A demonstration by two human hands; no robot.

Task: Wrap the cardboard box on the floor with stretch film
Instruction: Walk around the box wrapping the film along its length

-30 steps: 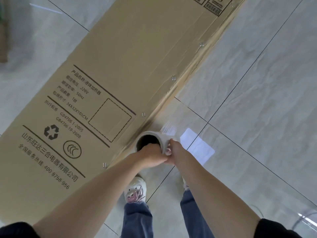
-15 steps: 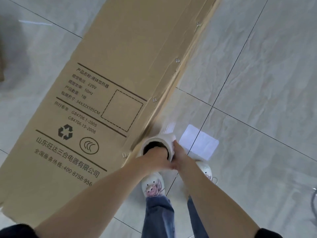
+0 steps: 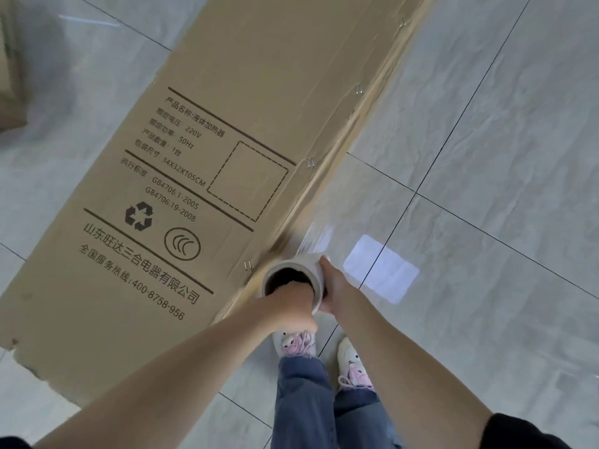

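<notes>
Cardboard box [image 3: 207, 176] beside film roll [image 3: 293, 275] — both hands grip it; sneakers [image 3: 296, 343] below.

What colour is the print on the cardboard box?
Dark brown, nearly black, on the tan cardboard box; the head view shows it.

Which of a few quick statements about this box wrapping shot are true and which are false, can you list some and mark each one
1. The stretch film roll is held with both hands. True: the left hand reaches into its open core and the right hand grips its outer side.
2. The cardboard box has a recycling symbol printed on it. True.
3. The roll lies on the floor tiles away from the box. False: it is held up right beside the box's long edge, with clear film running from it along that edge.
4. The person is barefoot. False: both feet wear white and pink shoes.
5. The box's printed face is covered with red tape. False: only dark print and bare brown cardboard show.
</notes>
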